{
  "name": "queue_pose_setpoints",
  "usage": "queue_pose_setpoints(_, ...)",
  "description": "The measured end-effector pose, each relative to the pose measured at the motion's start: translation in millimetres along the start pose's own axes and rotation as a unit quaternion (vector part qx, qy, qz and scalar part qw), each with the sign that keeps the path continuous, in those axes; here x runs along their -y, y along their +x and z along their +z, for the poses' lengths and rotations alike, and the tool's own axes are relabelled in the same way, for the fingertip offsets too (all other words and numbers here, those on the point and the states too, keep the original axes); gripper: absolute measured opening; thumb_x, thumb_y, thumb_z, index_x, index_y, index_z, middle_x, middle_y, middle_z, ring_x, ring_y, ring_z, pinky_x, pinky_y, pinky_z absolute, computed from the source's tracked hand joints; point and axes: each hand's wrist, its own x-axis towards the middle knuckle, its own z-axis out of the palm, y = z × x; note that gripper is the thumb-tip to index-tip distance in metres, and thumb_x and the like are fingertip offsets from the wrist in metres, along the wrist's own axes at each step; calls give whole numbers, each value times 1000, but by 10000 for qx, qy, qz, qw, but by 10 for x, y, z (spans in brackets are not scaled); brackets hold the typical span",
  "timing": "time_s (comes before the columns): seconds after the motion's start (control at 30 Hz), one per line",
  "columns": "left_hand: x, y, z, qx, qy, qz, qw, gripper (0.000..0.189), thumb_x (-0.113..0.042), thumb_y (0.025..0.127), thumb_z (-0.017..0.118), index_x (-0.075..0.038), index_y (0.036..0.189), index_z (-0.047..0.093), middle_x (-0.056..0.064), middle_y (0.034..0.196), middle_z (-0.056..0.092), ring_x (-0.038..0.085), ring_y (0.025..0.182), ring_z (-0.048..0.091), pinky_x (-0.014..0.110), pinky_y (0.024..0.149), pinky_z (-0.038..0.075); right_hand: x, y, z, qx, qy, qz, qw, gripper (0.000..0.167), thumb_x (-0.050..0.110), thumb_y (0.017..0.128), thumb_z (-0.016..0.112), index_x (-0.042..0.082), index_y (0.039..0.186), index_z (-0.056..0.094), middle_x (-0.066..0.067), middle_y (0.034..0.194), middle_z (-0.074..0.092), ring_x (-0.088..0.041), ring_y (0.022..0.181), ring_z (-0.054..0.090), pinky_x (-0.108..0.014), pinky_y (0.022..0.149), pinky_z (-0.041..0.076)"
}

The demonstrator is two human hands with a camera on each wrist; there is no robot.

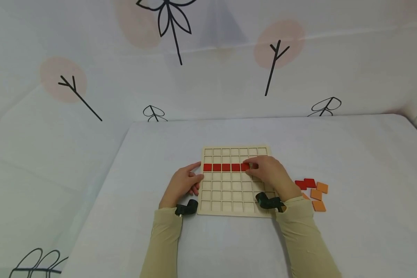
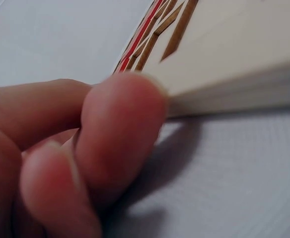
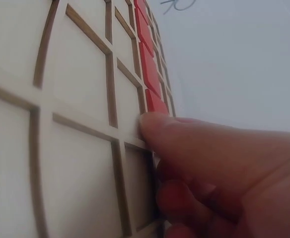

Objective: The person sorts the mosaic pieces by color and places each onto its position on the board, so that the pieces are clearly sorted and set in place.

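A square wooden grid board (image 1: 226, 195) lies flat on the white table. Several red square tiles (image 1: 217, 167) fill one row of its cells from the left edge inward. My right hand (image 1: 269, 170) pinches the rightmost red tile (image 1: 243, 166) of that row between thumb and fingers, at its cell. In the right wrist view, the thumb (image 3: 170, 131) covers part of this tile. My left hand (image 1: 182, 182) rests at the board's left edge, index finger extended and thumb touching the side. The left wrist view shows a fingertip (image 2: 125, 109) against the board's edge (image 2: 234, 91).
To the right of the board, beside my right wrist, lie two loose red tiles (image 1: 309, 183) and several orange tiles (image 1: 319, 206). A white cloth (image 1: 222, 88) with plant drawings hangs behind the table. Dark wrist cameras (image 1: 187, 207) sit on both wrists.
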Motion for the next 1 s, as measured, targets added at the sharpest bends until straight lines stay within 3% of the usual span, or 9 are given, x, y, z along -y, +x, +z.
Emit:
queue_pose_setpoints(0.4, -1, -6, -2, -5, 42, 42, 10000, 54, -28, 85, 60, -25, 135, 39, 8, 62, 58, 22, 48, 59, 30, 47, 49, 14, -12, -4, 7, 12, -68, 10000, 37, 19, 81, 65, 16, 117, 61, 2, 73, 51, -16, 70, 46, -29, 59, 36)
queue_pose_setpoints(0.73, -2, -9, -5, 24, -14, 85, 10000, 54, -27, 85, 60, -24, 135, 40, 8, 62, 58, 22, 47, 59, 30, 47, 49, -1, -13, -5, 120, 26, 41, 9999, 41, 20, 81, 64, 16, 121, 57, 0, 81, 54, -18, 75, 46, -31, 63, 38)
queue_pose_setpoints(1.0, -22, -34, -1, 16, -10, 39, 10000, 54, -26, 85, 60, -24, 135, 40, 9, 61, 58, 22, 48, 59, 30, 47, 49, -41, -38, -3, 175, 731, 137, 9971, 44, 21, 82, 62, 13, 124, 53, -3, 87, 55, -19, 79, 47, -33, 70, 39)
